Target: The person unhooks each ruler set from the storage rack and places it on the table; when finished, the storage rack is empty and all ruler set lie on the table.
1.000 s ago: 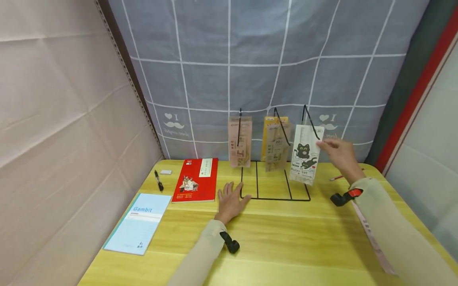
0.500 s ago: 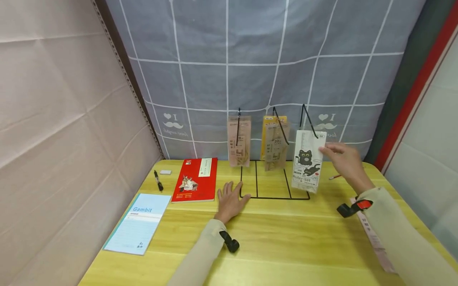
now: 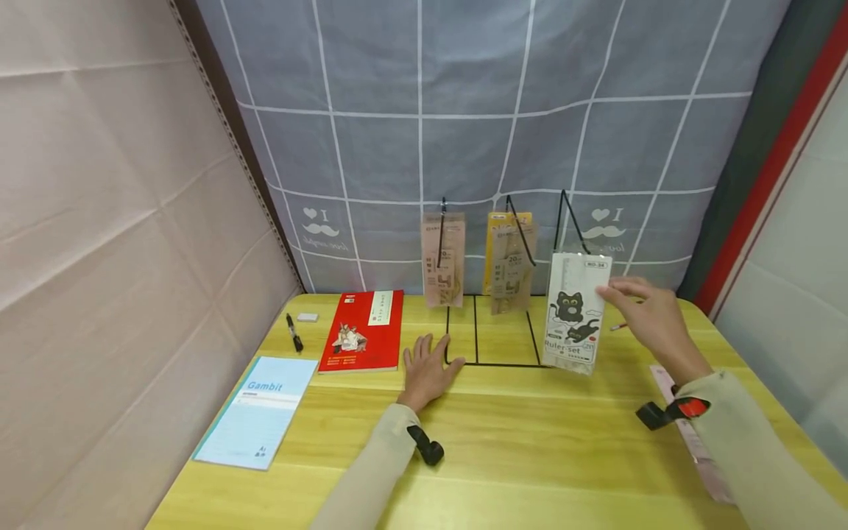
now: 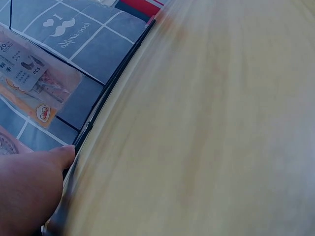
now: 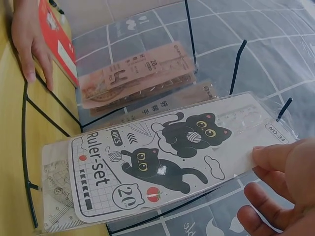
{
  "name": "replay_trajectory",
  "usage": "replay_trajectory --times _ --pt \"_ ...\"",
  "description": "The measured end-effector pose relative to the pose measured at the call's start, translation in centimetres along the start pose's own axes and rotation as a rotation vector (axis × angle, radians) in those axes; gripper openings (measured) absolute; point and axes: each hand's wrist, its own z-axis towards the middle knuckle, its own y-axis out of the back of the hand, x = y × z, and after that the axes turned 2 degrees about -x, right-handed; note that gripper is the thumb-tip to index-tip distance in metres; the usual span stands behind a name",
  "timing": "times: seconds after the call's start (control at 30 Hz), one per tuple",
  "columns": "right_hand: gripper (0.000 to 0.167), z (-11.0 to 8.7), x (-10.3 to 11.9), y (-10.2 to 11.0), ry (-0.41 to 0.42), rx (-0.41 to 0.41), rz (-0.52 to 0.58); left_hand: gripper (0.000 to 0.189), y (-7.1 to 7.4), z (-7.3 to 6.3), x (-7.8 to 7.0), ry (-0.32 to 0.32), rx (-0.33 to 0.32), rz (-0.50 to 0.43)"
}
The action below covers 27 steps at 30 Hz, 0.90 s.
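Observation:
My right hand (image 3: 652, 316) pinches the upper right edge of a ruler set (image 3: 575, 313) in a clear sleeve, its white card printed with black cats. The right wrist view shows the thumb on the front of the ruler set (image 5: 167, 162). Its top edge is at the tip of the right-hand hook (image 3: 575, 221); whether the hook still passes through it, I cannot tell. With fingers spread, my left hand (image 3: 426, 374) rests at the front left corner of the black wire rack (image 3: 503, 364). The left wrist view shows its thumb (image 4: 61, 156) against the wire.
Pink packets (image 3: 442, 261) hang on the left hook; a brownish packet (image 3: 510, 272) and a yellow one (image 3: 490, 254) hang on the middle hook. A red book (image 3: 358, 338), blue notebook (image 3: 258, 412), pen (image 3: 294, 333) and eraser (image 3: 308, 317) lie left. Right are a pencil (image 3: 619, 326) and pink packet (image 3: 689, 434).
My right hand has drawn the ruler set forward and down along the hook to its tip, shifting slightly right. My left hand has stayed in place on the rack.

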Motion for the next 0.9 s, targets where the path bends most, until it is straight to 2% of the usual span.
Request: replay_trajectory --times 0.4,0.63,0.9 --pt "0.074 -2.3 0.3 0.7 0.005 -0.017 -0.002 0.069 0.0 0.2 0.0 0.003 -0.001 0.018" --pt "0.068 -3.6 0.1 1.1 0.013 -0.01 -0.043 0.068 0.7 0.0 -0.1 -0.003 -0.012 -0.008" --pt "0.081 -5.3 -2.5 2.9 -0.128 0.111 -0.117 0.068 0.7 -0.1 -0.3 0.001 0.003 -0.003"
